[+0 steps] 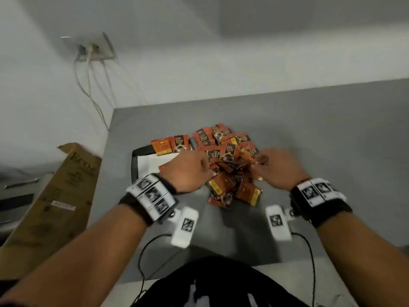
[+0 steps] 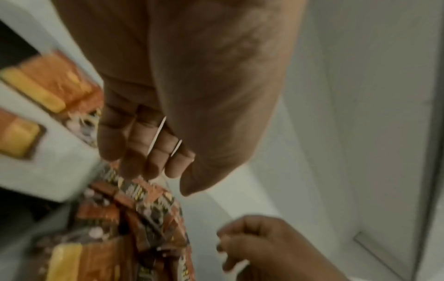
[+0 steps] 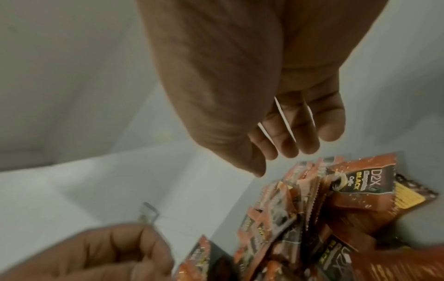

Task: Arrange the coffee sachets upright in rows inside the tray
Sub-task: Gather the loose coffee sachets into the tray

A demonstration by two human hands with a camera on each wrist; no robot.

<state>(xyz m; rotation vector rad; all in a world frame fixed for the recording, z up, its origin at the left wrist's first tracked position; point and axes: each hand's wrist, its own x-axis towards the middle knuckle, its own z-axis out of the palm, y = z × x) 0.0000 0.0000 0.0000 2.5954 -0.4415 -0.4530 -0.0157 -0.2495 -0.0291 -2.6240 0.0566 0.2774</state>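
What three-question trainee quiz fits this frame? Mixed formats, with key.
1. True or false: the coffee sachets already stand in rows inside the tray.
2. Where does most of the pile lie? A. stacked in the tray. B. loose on the grey table. C. held up in both hands.
3. Short answer: which hand is nearer the tray?

Key: 1 false. 2 B. 3 the left hand.
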